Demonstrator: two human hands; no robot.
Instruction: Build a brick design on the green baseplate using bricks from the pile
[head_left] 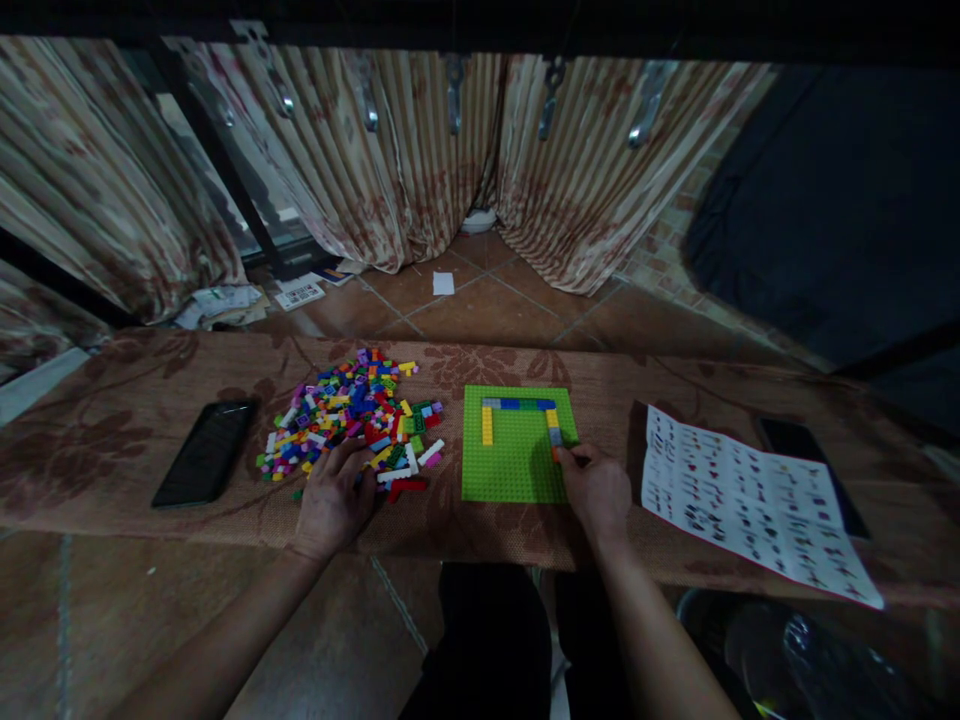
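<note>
My left hand (334,495) rests on the near edge of a heap of loose toy bricks (360,395), fingers apart and bent down onto the bricks; nothing is visibly held. My right hand (598,490) pinches an orange brick (556,454) at the right side of the green baseplate (510,475). That brick touches the near end of a line of yellow and grey bricks (553,430). Along the plate's far side runs a row of grey, blue and green bricks (517,405). A yellow strip (487,426) comes down from the row's left end.
A black phone (204,454) lies left of the heap. At the right, a creased printed instruction sheet (739,495) partly covers another dark flat device (795,438). A patterned brown cloth (480,525) covers the table. Curtains (390,170) and papers (300,291) are beyond it.
</note>
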